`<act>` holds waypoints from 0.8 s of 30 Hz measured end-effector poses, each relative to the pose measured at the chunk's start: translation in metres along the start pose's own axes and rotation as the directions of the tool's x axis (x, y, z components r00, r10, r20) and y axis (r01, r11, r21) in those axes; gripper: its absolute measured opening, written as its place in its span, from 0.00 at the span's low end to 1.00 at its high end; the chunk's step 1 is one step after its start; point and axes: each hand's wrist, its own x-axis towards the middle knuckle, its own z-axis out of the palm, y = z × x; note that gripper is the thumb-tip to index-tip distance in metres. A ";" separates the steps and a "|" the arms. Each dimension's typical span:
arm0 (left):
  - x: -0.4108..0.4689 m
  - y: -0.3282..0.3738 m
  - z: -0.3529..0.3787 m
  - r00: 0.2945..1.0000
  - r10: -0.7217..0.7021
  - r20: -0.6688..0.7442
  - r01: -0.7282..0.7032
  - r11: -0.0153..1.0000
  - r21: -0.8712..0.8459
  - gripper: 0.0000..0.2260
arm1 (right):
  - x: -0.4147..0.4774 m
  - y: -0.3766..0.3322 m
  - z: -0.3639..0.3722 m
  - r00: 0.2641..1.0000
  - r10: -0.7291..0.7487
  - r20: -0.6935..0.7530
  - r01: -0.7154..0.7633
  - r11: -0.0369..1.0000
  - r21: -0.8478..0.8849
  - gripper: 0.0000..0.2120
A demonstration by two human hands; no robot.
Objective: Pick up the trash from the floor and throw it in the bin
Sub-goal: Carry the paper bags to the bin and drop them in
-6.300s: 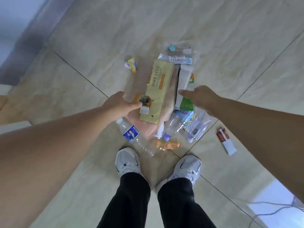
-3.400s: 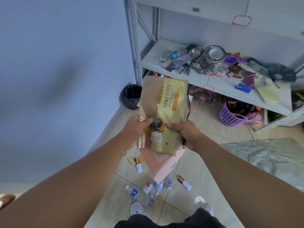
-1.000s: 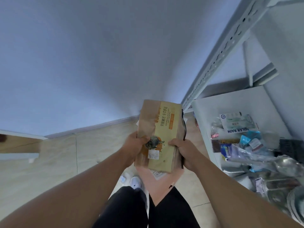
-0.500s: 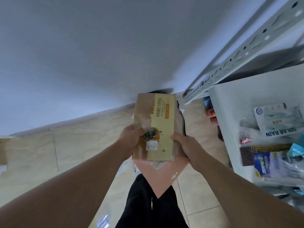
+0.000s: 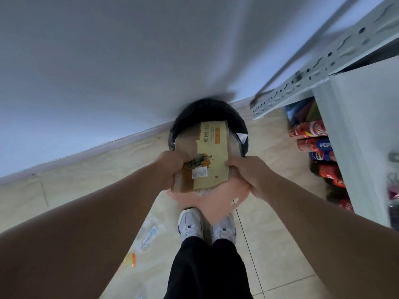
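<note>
I hold a stack of flat trash in both hands: a brown and yellow paper bag on top and a pink envelope under it. My left hand grips the stack's left edge, my right hand its right edge. The far end of the stack reaches over the round black-lined bin, which stands on the floor against the wall. More trash lies on the tiles at lower left: a clear plastic wrapper and a small orange packet.
A grey metal shelf unit stands at the right, its post close to the bin. Red and blue soda cans lie on the floor under it. The blue-grey wall is straight ahead. My shoes stand just before the bin.
I have come closer to the bin, which was hidden behind the bag and now shows in full. The stack has moved forward and down over its opening, with both hands still gripping it.
</note>
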 end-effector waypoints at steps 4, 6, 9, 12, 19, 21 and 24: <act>0.028 0.015 0.004 1.000 -0.008 -0.019 0.009 0.999 0.052 0.13 | 0.031 -0.010 0.004 0.998 0.064 0.005 -0.064 0.998 0.022 0.08; 0.035 0.019 0.005 0.999 -0.028 -0.016 0.029 0.999 0.038 0.13 | 0.042 -0.017 0.008 0.996 0.092 -0.005 -0.092 0.996 0.008 0.07; 0.040 0.019 0.007 1.000 -0.004 -0.024 0.005 1.000 0.031 0.13 | 0.061 -0.025 0.015 0.995 0.100 -0.027 -0.101 0.994 -0.034 0.07; 0.043 0.015 0.007 0.992 0.093 -0.082 -0.090 0.995 0.043 0.15 | 0.080 -0.032 0.023 0.995 0.077 -0.059 -0.084 0.988 -0.130 0.14; 0.053 -0.001 0.013 0.897 0.438 -0.069 -0.381 0.840 0.386 0.09 | 0.123 -0.045 0.038 0.996 -0.072 -0.043 0.041 0.867 -0.496 0.19; 0.062 0.000 0.022 0.894 0.446 -0.036 -0.377 0.795 0.476 0.12 | 0.128 -0.051 0.042 0.988 -0.148 -0.050 0.079 0.750 -0.657 0.19; 0.082 0.007 0.034 0.913 0.408 -0.027 -0.323 0.760 0.564 0.17 | 0.134 -0.054 0.050 0.971 -0.236 0.033 0.139 0.448 -0.883 0.16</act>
